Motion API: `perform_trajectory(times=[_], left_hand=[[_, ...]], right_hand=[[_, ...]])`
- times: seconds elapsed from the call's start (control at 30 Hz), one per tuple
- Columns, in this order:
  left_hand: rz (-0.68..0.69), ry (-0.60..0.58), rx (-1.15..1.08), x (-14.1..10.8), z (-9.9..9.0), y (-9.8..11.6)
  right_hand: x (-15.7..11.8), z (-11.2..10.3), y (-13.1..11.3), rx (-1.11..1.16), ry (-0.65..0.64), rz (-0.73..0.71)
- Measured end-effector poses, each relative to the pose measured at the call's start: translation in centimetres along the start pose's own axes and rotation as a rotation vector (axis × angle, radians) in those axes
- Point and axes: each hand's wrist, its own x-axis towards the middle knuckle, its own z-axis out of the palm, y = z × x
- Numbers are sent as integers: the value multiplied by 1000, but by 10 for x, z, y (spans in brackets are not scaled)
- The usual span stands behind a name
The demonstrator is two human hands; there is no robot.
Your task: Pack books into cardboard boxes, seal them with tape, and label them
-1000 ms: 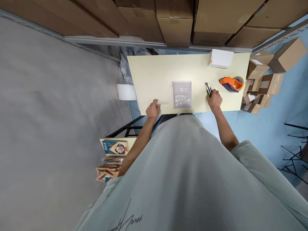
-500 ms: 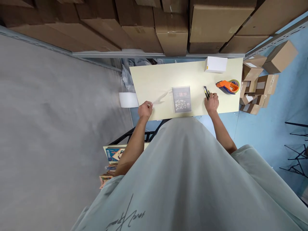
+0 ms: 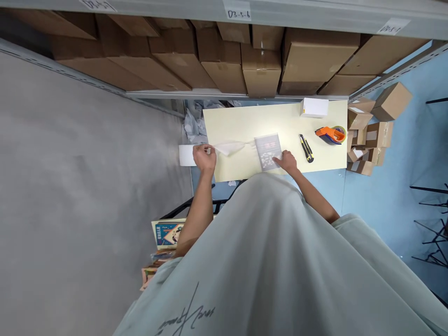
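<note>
On the cream table [image 3: 241,123] lies a flat packet [image 3: 269,151] in translucent wrapping, slightly turned. My left hand [image 3: 205,157], at the table's left edge, pinches the end of a thin whitish strip [image 3: 229,147] that stretches toward the packet. My right hand [image 3: 287,161] rests on the packet's lower right corner, thumb over it and fingers apart. To the right of that hand lies a yellow and black utility knife [image 3: 306,148], untouched. The orange tape dispenser [image 3: 331,135] sits farther right, and a white box [image 3: 314,107] stands at the back edge.
A metal shelf [image 3: 297,16] holding cardboard boxes [image 3: 262,77] runs above the table's far side. More cartons [image 3: 376,135] are piled to the right. A white roll [image 3: 186,155] is beside the left edge, and books [image 3: 168,234] are stacked at lower left.
My right hand has let go of the utility knife and moved left onto the packet. The packet has turned slightly. My left hand has drawn the strip a little leftward. The view has tilted up.
</note>
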Motion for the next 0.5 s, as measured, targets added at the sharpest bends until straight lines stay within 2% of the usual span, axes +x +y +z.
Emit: perform_trajectory(times=[0.1, 0.17, 0.3, 0.37, 0.5], left_hand=[[-15, 124, -50, 10, -11, 2], [-8, 113, -57, 12, -17, 1], [151, -141, -65, 3, -15, -3], [201, -284, -71, -7, -5, -2], [198, -507, -72, -33, 21, 10]], right_hand=[[-1, 10, -14, 14, 38, 43], [-2, 13, -17, 44, 44, 59], [-3, 15, -16, 85, 54, 74], [-3, 15, -16, 97, 68, 87], [1, 14, -17, 135, 79, 143]])
